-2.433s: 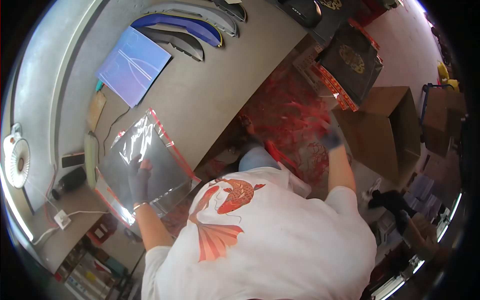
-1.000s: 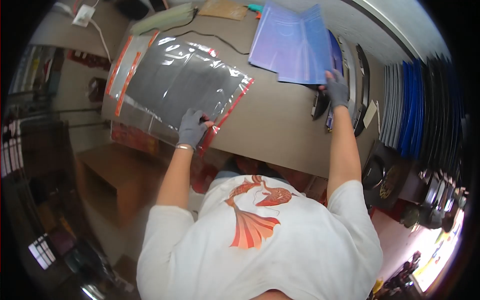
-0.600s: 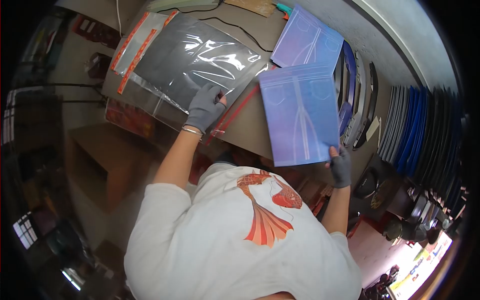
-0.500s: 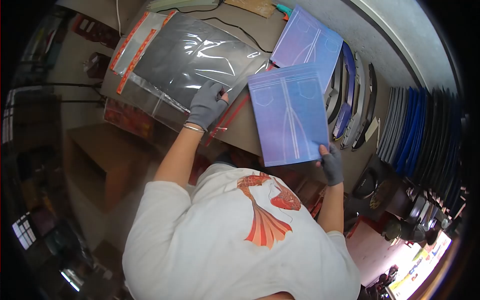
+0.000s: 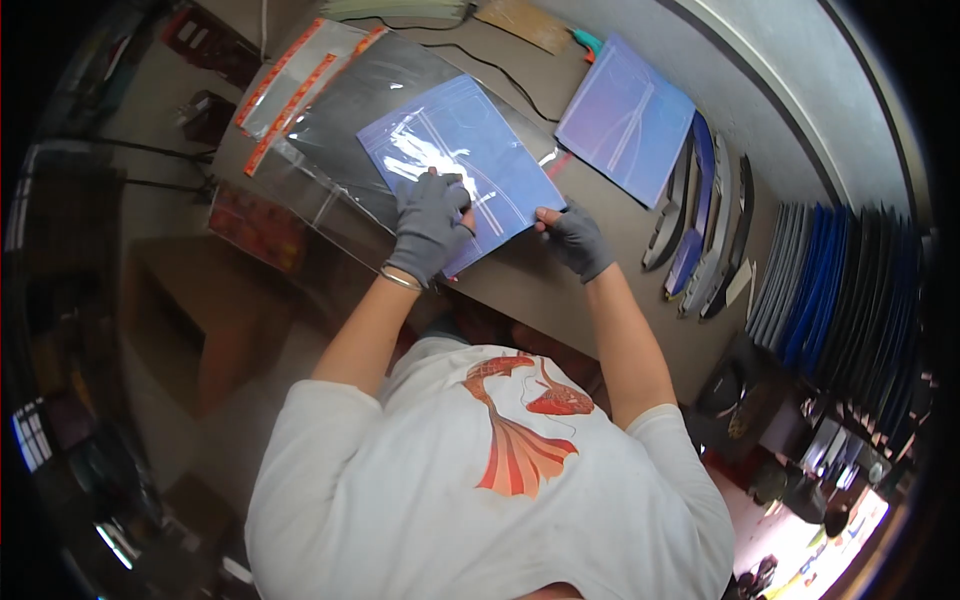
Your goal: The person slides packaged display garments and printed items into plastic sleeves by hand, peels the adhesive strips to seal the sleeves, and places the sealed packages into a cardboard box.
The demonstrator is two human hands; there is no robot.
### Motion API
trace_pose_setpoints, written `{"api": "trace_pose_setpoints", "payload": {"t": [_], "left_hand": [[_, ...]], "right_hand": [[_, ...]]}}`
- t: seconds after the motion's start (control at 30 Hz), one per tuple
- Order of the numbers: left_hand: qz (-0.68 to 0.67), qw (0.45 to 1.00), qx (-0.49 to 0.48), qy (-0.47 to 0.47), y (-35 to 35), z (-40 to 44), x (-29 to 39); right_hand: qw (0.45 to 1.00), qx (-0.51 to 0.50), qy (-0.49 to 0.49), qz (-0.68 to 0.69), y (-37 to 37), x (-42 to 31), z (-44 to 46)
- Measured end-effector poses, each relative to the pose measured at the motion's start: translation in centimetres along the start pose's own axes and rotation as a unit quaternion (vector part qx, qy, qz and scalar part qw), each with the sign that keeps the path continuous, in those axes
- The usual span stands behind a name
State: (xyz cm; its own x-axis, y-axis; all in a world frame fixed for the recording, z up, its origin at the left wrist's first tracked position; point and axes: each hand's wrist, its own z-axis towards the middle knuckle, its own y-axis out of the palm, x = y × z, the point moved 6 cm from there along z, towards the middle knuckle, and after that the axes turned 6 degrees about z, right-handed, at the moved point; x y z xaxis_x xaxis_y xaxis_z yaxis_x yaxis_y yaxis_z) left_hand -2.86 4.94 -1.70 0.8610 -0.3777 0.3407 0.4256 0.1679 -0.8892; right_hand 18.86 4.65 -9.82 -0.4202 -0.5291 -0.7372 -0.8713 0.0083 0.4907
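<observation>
A blue-purple printed sheet or folder [image 5: 500,170] with pocket and seam lines lies at an angle over the pile of clear plastic bags [image 5: 345,105]. Strong glare crosses its surface, as if clear film covers most of it. My right hand [image 5: 578,242], in a grey fingerless glove, pinches its near right corner between thumb and fingers. My left hand [image 5: 432,222], gloved the same way, has curled fingers over the near part of the folder, at the plastic bag's edge. A second blue-purple folder [image 5: 628,120] lies flat to the right.
Curved strips [image 5: 690,215] in black, purple and grey lie by the wall. Blue and black panels [image 5: 825,280] stand in a row at far right. A black cable [image 5: 490,75], a teal-handled tool [image 5: 586,42] and a brown board [image 5: 522,24] are at the back of the table [image 5: 520,285].
My right hand has brought the folder left and turned it, from beside the bags to over them, apparently under the film. My left hand has stayed near the bag edge.
</observation>
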Motion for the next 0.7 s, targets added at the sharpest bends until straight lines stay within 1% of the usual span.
{"api": "trace_pose_setpoints", "payload": {"t": [0.03, 0.07, 0.1, 0.13, 0.2, 0.23, 0.3, 0.33, 0.37, 0.4, 0.43, 0.47, 0.5, 0.53, 0.57, 0.6, 0.63, 0.67, 0.7], "left_hand": [[-0.026, 1.000, -0.012, -0.011, -0.1, -0.3, 0.0], [-0.052, 0.998, -0.025, -0.024, -0.1, -0.5, -0.2], [-0.072, 0.997, -0.017, -0.037, 0.3, -0.7, -0.6], [-0.068, 0.997, -0.010, -0.046, 0.6, -1.0, -0.8], [-0.144, 0.988, -0.016, -0.044, 0.9, -1.1, -1.0], [-0.097, 0.995, -0.010, -0.030, 0.1, -1.0, -0.5], [-0.079, 0.995, 0.032, -0.047, -1.8, -1.0, 0.0], [-0.078, 0.995, 0.047, -0.049, -2.1, -1.1, 0.5], [-0.103, 0.994, -0.020, -0.038, -0.8, -1.0, -0.2], [-0.108, 0.993, -0.018, -0.039, -0.3, -0.9, -0.9], [-0.112, 0.992, -0.030, -0.043, 0.3, -1.2, -1.2], [-0.117, 0.991, -0.044, -0.044, 0.9, -1.2, -1.5], [-0.114, 0.993, -0.029, -0.030, 1.3, -1.3, -1.8], [-0.128, 0.990, -0.042, -0.031, 2.0, -1.7, -1.9], [-0.114, 0.992, -0.041, -0.037, 2.3, -1.8, -2.1], [-0.099, 0.993, -0.040, -0.044, 2.7, -2.2, -2.1], [-0.106, 0.992, -0.050, -0.048, 2.9, -2.5, -1.8], [-0.047, 0.996, -0.058, -0.043, 3.0, -2.8, -1.5], [0.013, 0.997, -0.064, -0.035, 3.2, -3.0, -1.2]], "right_hand": [[1.000, -0.011, -0.001, -0.006, 1.2, 0.1, 0.7], [1.000, 0.012, -0.015, -0.002, 1.9, 0.2, 1.0], [0.999, 0.036, -0.026, 0.002, 2.5, 0.4, 1.1], [0.999, 0.026, -0.022, -0.004, 3.7, 0.4, 1.0], [0.992, 0.082, -0.042, -0.081, 5.7, -0.7, 1.0], [0.993, 0.058, -0.044, -0.093, 6.8, -0.7, 1.9], [0.998, 0.053, -0.004, -0.038, 7.4, 0.3, 3.8], [0.998, 0.045, -0.003, -0.050, 7.6, 0.4, 4.5], [1.000, -0.001, -0.016, 0.011, 8.4, 0.5, 5.3], [0.996, -0.043, -0.029, 0.075, 8.9, 0.4, 5.9], [0.994, -0.001, -0.023, 0.104, 8.9, -0.4, 5.5], [0.994, 0.009, -0.022, 0.102, 8.1, -0.7, 5.9], [0.986, -0.004, -0.048, 0.161, 7.2, -1.2, 6.0], [0.973, -0.013, -0.072, 0.220, 5.7, -1.2, 5.3], [0.973, 0.003, -0.067, 0.220, 4.4, -1.2, 4.1], [0.996, 0.038, -0.046, 0.072, 2.9, -1.2, 2.8], [0.995, 0.066, -0.020, -0.077, 2.0, -1.5, 1.7], [0.971, 0.089, 0.008, -0.222, 1.2, -1.2, 0.9], [0.901, 0.107, -0.089, -0.412, 1.0, -1.5, 0.2]]}}
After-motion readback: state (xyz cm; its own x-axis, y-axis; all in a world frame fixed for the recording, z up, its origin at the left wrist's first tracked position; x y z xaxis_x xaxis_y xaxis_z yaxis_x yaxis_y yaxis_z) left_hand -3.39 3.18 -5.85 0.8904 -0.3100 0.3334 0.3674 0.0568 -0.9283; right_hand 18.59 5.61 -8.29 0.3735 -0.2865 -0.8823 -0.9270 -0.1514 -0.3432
